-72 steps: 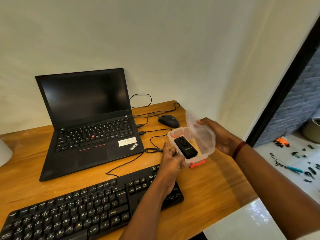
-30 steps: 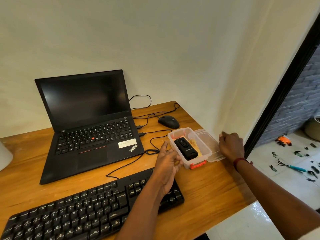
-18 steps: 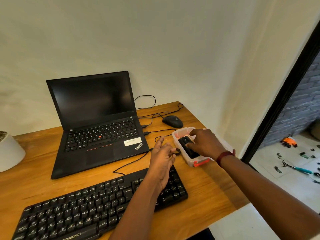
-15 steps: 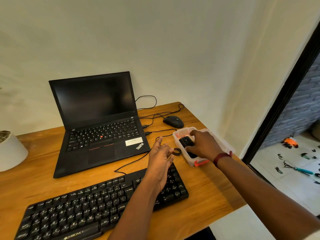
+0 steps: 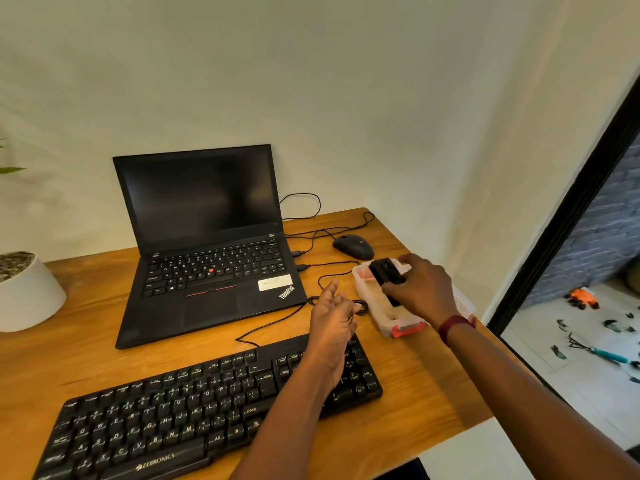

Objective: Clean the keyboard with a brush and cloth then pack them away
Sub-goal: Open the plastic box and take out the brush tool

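A black keyboard [image 5: 194,407] lies along the near edge of the wooden desk [image 5: 426,386]. To its right stands a clear plastic box [image 5: 384,317] with a red latch, its lid laid open on the far side. My right hand [image 5: 420,289] grips a black brush-like tool [image 5: 384,273] and holds it tilted just above the box. A yellowish cloth shows faintly inside the box. My left hand [image 5: 334,320] hovers relaxed and empty over the keyboard's right end, left of the box.
An open black laptop [image 5: 204,244] stands behind the keyboard, with a black mouse [image 5: 353,247] and loose cables [image 5: 329,265] to its right. A white plant pot [image 5: 24,292] sits at the left. The desk's right edge drops to a tiled floor.
My right hand laid the lid open, reached into the box, took hold of the black tool and raised it. My left hand let go of the box. The view shifted left.
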